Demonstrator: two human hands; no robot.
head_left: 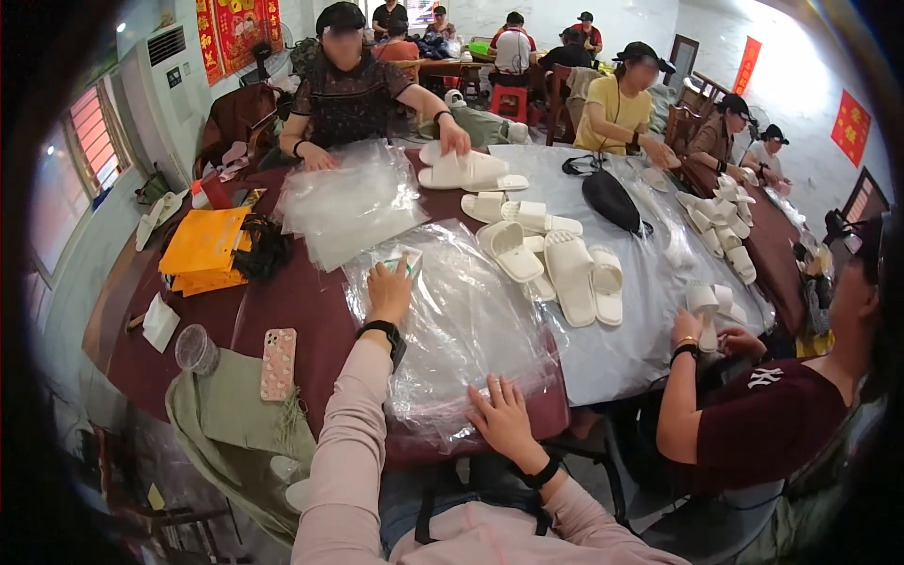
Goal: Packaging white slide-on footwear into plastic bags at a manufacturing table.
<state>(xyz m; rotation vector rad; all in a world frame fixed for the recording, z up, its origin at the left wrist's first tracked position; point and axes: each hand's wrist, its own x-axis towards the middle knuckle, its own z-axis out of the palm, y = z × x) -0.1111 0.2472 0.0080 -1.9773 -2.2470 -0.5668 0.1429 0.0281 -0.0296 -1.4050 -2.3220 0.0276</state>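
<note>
A stack of clear plastic bags [461, 320] lies on the dark red table in front of me. My left hand [389, 290] reaches to its far left part, fingers stretched forward and resting on a small white and green piece [405, 260]. Whether that piece lies on or inside the top bag, I cannot tell. Flat on the near edge of the bags rests my right hand [502, 414], fingers apart and holding nothing. White slippers [571, 278] lie beyond the bags to the right, some overlapping.
Across the table a person handles white slippers [461, 171] beside another bag stack [344, 202]. At right, a co-worker holds a slipper [702, 306]. Orange bags [202, 245], a phone [279, 363], a plastic cup [197, 348] and green cloth [240, 405] lie left. A black pouch [612, 200] lies far right.
</note>
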